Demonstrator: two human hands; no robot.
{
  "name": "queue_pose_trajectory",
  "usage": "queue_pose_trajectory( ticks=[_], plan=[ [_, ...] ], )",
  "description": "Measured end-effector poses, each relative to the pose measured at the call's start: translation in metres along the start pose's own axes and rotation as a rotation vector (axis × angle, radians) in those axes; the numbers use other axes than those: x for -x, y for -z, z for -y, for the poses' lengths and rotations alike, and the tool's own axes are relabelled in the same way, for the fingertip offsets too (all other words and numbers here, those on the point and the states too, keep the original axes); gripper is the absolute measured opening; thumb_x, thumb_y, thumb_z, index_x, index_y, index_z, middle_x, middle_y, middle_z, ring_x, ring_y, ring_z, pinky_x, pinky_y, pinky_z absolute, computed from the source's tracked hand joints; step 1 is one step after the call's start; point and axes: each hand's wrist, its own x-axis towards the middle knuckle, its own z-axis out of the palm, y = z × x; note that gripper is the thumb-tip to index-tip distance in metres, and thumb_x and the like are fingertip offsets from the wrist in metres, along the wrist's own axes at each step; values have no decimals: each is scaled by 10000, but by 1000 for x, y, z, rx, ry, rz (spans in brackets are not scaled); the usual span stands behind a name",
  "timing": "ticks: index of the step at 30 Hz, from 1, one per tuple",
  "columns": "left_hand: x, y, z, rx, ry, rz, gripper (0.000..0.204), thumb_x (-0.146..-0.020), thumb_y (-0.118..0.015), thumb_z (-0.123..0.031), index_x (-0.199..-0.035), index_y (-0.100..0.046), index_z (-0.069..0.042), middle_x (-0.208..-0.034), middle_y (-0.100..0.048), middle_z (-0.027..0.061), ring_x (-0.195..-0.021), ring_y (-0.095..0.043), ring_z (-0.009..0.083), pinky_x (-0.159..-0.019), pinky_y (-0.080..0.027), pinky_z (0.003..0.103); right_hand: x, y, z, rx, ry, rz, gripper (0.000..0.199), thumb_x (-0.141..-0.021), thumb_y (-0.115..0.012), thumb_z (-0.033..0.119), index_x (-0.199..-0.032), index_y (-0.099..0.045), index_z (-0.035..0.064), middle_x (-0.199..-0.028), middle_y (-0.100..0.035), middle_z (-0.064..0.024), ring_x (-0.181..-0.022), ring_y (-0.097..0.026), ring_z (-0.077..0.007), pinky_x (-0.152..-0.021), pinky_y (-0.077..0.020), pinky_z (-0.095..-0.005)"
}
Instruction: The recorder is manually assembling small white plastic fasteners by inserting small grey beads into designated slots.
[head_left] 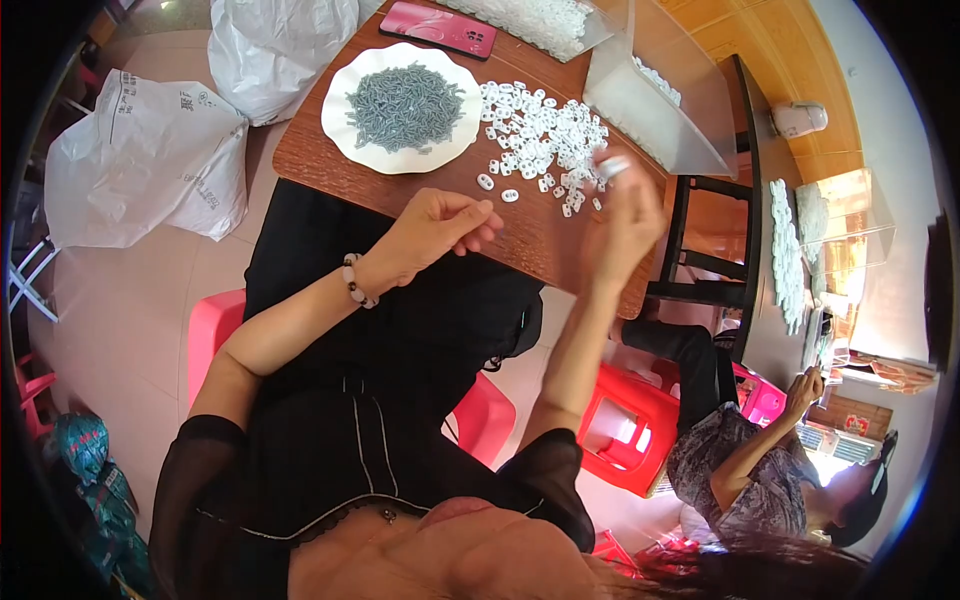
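My left hand (440,228) is over the table's near edge, below the plate, its fingers curled in with thumb against forefinger. Whatever they may hold is hidden. A bracelet of light and dark beads circles that wrist. Smeared by motion, my right hand (628,215) is at the right side of a pile of small white oval pieces with two holes (545,130). Something white (613,167) shows at its fingers; I cannot tell whether it is a piece or a finger wrap. A white scalloped plate (345,150) bears a heap of small grey-blue rods (405,105).
A pink phone (438,28) lies behind the plate on the brown table (310,165). Clear bins (660,110) with white pieces stand at the back right. White sacks (140,160) are on the floor at left. Right, another person (760,470) works at a dark table, beside a red stool (625,430).
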Motion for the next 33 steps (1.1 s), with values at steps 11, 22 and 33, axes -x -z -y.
queue_pose_trajectory(
  ticks=[11,22,33],
  plan=[
    [0,23,11,103,116,-93,325,-958,-560,-297,-891,-680,-2,-745,-622,15,-635,-560,66,-582,-460,196,-177,74,-54,1129,287,-275,298,-862,-607,251,-1045,-707,37,-968,-691,-197,-882,-693,-291,-764,-528,-358],
    [-4,24,11,14,98,-47,323,-954,-561,-286,-878,-681,5,-740,-626,28,-621,-576,75,-573,-477,202,-19,-7,-56,796,275,400,112,-867,-640,124,-913,-710,50,-819,-681,-118,-757,-625,-223,-691,-484,-321],
    [-2,26,11,14,98,-26,321,-962,-557,-287,-883,-678,0,-745,-628,25,-626,-578,70,-582,-479,197,-15,-40,-55,803,298,565,110,-822,-647,114,-919,-688,82,-828,-620,-124,-843,-561,-312,-729,-468,-401]
  ],
)
